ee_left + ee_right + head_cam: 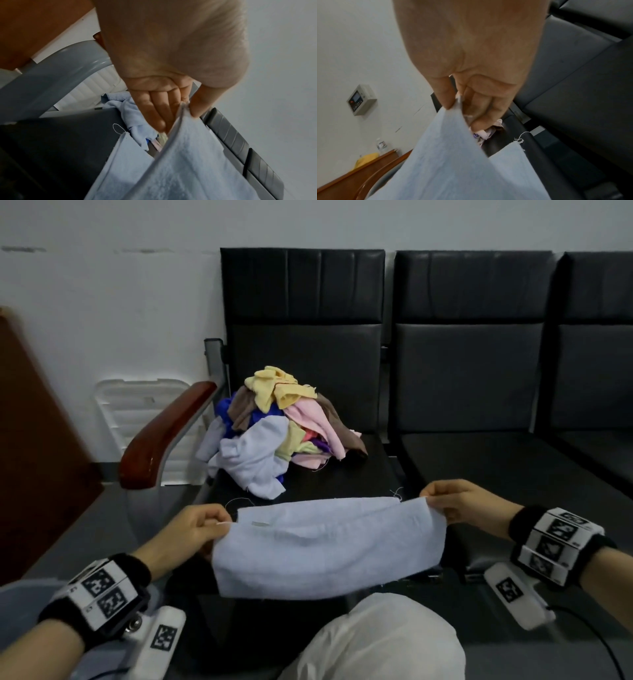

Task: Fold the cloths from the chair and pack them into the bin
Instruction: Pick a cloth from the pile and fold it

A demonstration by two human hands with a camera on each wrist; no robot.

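1. Along a pale wall (120, 302) stood a row of dark padded seats; the nearest chair (308, 350) had a red-brown wooden armrest (164, 436) on a grey metal frame; a second seat (479, 392) lay to its right.
2. On that chair's seat lay a loose pile of cloths (274, 433), yellow on top, with pink, brown, blue, purple and pale blue below; the pile sat toward the seat's back and left side.
3. In front of the pile, over the seat's front edge, a pale blue cloth (325, 549) hung stretched between both hands; the left hand (191, 529) pinched its left end between thumb and curled fingers; the right hand (459, 501) pinched the right end likewise; the far half drooped onto the seat; loose threads trailed from its corners.
4. A white ribbed plastic lid (144, 419) leaned against the wall behind the armrest; I could not tell where the bin itself was.
5. The right wrist view alone showed a small wall-mounted control box (361, 99), a plastic bottle (381, 146) and something yellow (366, 159) on a wooden ledge; the left wrist view showed the thumb pressing the cloth's doubled hem (181, 116).
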